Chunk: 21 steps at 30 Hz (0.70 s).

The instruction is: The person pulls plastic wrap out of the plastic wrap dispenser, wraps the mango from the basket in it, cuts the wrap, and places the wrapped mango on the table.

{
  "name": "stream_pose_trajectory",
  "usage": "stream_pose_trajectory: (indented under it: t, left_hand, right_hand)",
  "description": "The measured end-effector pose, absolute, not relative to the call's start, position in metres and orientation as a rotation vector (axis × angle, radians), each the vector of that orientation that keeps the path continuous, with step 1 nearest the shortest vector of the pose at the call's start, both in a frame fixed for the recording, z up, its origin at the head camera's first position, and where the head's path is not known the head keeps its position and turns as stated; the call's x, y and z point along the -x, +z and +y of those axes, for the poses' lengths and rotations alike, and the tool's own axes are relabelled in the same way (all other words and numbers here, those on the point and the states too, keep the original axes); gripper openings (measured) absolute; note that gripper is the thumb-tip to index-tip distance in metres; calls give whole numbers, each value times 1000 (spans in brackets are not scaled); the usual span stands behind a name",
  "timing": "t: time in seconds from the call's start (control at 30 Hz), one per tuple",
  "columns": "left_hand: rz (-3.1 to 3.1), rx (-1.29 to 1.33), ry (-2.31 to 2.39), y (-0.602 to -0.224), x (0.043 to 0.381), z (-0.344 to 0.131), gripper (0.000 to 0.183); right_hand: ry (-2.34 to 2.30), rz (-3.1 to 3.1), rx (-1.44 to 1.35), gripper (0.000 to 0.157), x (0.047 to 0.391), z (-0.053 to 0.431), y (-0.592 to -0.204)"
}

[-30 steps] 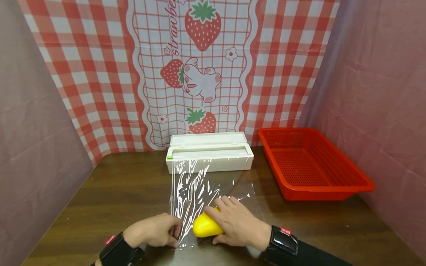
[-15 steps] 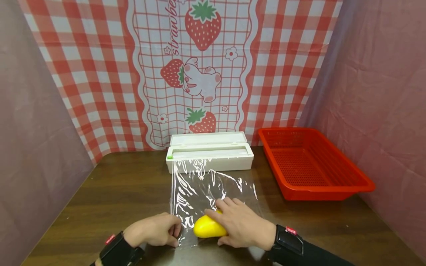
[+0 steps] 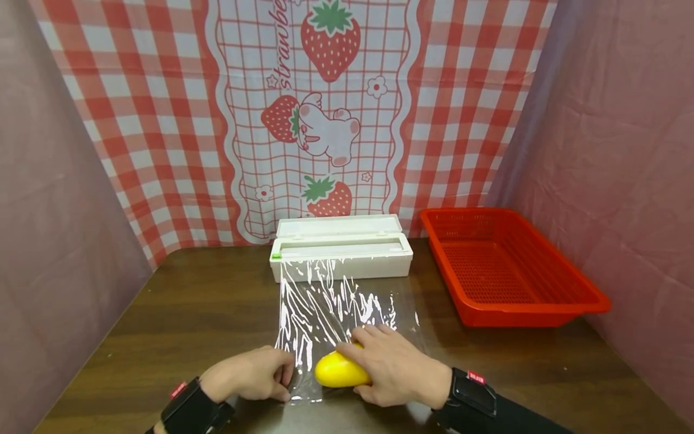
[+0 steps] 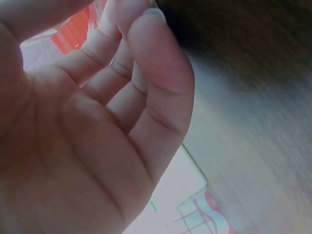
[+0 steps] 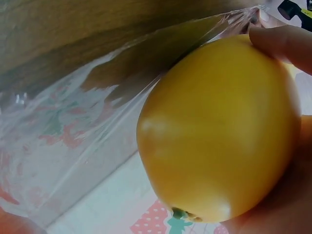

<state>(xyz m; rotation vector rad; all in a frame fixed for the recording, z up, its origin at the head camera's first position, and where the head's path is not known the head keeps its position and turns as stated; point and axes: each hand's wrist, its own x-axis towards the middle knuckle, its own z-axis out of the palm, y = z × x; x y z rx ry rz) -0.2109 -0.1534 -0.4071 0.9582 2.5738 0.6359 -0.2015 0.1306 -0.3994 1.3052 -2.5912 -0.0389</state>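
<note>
In the head view my right hand grips a smooth yellow mango, lying over the near part of a clear sheet of cling film. The right wrist view shows the mango large, with a small green stem spot at its lower end. My left hand pinches the film's near left corner, its fingers curled. The film is stretched and gathered toward that pinch in the right wrist view. It runs back to a white cling film dispenser with its lid raised.
A red plastic basket with slotted sides stands at the right, beside the dispenser. All of it rests on a dark wooden table. A red checked strawberry cloth hangs behind, with pink cloth at both sides.
My right hand has shifted slightly to the right with the mango. The film's creases and shine have changed. My left hand stays nearly in place.
</note>
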Motion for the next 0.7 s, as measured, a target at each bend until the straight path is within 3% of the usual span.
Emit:
stream_pose_trajectory:
  t: [0.2,0.47,0.7]
  left_hand:
    - [2581,-935,622,-408,211,-154,25]
    - [2589,-932,610,-407,212,-154,25]
    - [2581,-930,610,-407,211,-154,25]
  right_hand:
    - [-55,-2583,-1322,70,202,131,-398]
    - [-45,-2585,-1364,97,202,135,-398]
    - [-64,-2575,-1356,91,207,134,-399]
